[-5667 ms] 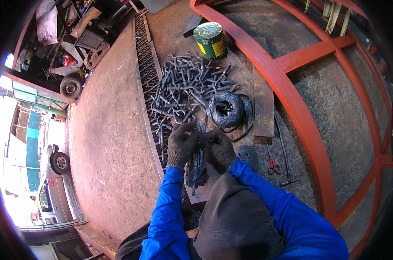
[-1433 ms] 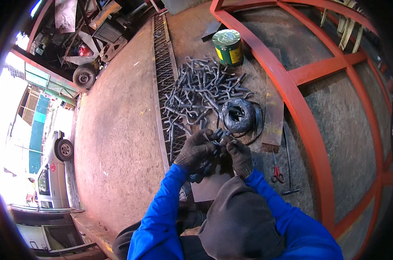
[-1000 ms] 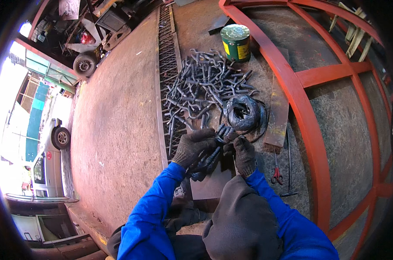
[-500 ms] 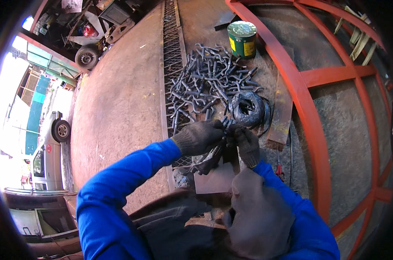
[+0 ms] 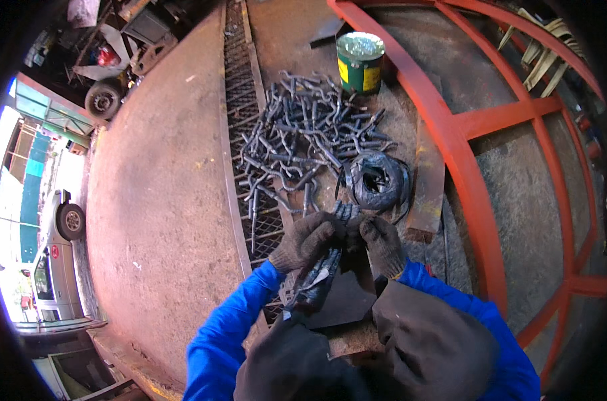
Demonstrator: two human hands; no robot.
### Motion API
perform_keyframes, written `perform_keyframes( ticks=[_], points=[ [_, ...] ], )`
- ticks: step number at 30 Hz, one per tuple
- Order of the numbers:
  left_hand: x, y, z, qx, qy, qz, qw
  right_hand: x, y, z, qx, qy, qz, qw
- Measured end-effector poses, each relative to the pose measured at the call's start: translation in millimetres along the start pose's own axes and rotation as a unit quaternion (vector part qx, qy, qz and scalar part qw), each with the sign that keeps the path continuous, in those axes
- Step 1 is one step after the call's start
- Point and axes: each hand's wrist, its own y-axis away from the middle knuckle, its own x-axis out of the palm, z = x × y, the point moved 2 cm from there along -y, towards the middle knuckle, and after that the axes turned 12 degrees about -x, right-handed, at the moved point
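A bundle of dark metal rods [image 5: 344,212] lies between my hands, its ends showing just beyond my fingers and its lower part running back toward my knees. My left hand [image 5: 306,242], in a dark knit glove, is closed against the bundle's left side. On the right side my gloved right hand [image 5: 382,244] is closed in a pinch, and what lies between its fingertips is hidden. Just ahead sits a coil of black plastic strip [image 5: 377,198]. Past that spreads a heap of loose bent rods [image 5: 297,137].
A green and yellow bucket [image 5: 360,63] stands behind the heap. On the right are an orange metal frame [image 5: 444,144] and a rusty steel beam [image 5: 425,194]. A floor grating [image 5: 242,87] runs along the left of the heap. A silver vehicle [image 5: 57,267] stands far left.
My view has shifted, so the surroundings appear moved to the left. My left forearm has drawn in closer to my body. Both hands stay together at the bundle.
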Motion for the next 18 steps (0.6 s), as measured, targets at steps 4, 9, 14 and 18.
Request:
perform_keyframes(
  ticks=[4,9,14,18],
  points=[
    [21,5,16,0.009,0.073,-0.075,0.995,5,24,-3,-0.006,-0.003,-0.021,1.000],
    [13,3,30,0.012,0.102,-0.095,0.990,10,14,7,0.038,0.033,0.046,0.998],
    [18,14,19,-0.015,-0.012,-0.210,0.977,12,0,0,-0.033,0.082,0.064,0.994],
    [27,30,17,-0.033,-0.072,-0.255,0.964,3,-4,-2,-0.015,0.142,0.128,0.981]
  ],
)
